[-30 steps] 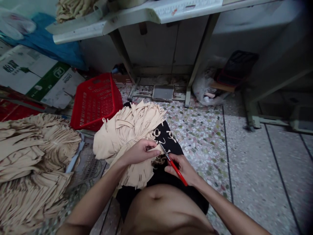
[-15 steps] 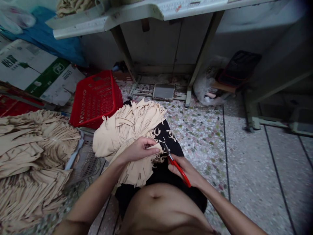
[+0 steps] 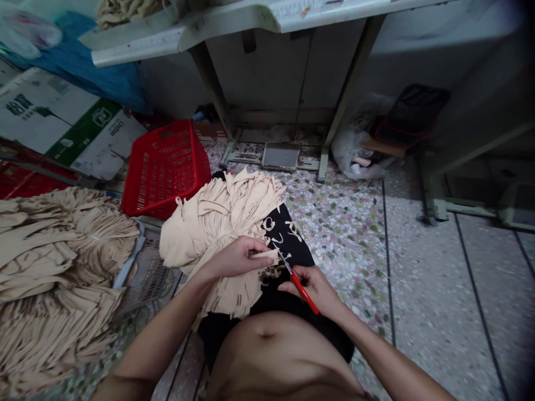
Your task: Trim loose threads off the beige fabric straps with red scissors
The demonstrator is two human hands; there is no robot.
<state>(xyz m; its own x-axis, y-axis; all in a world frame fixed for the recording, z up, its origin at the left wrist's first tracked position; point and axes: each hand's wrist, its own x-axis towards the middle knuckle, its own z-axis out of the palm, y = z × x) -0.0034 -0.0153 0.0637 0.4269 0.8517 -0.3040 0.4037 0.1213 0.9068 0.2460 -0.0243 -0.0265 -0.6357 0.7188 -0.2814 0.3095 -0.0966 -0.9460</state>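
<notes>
Across my lap lies a bundle of beige fabric pieces (image 3: pixel 225 206) with many folded layers. My left hand (image 3: pixel 240 256) pinches the end of one beige fabric strip (image 3: pixel 267 254) between thumb and fingers. In my right hand (image 3: pixel 315 287) is a pair of red-handled scissors (image 3: pixel 303 289), its blades pointing up and left at the strip's end. Small curled fabric scraps (image 3: pixel 292 227) lie on the black cloth (image 3: pixel 298 253) over my leg. Whether the blades touch the strip is too small to tell.
To the left, a grey crate (image 3: pixel 146 278) bears a big heap of beige fabric (image 3: pixel 54 267). Behind it stand a red basket (image 3: pixel 167 167) and a white-green carton (image 3: pixel 71 122). A table (image 3: pixel 234 28) with metal legs and a foot pedal (image 3: pixel 281 155) is ahead; a plastic bag (image 3: pixel 353 153) sits right.
The scissors have shifted slightly down and left, and my right fingers have changed position on the handles. My left hand stays nearly in place with the fabric strip.
</notes>
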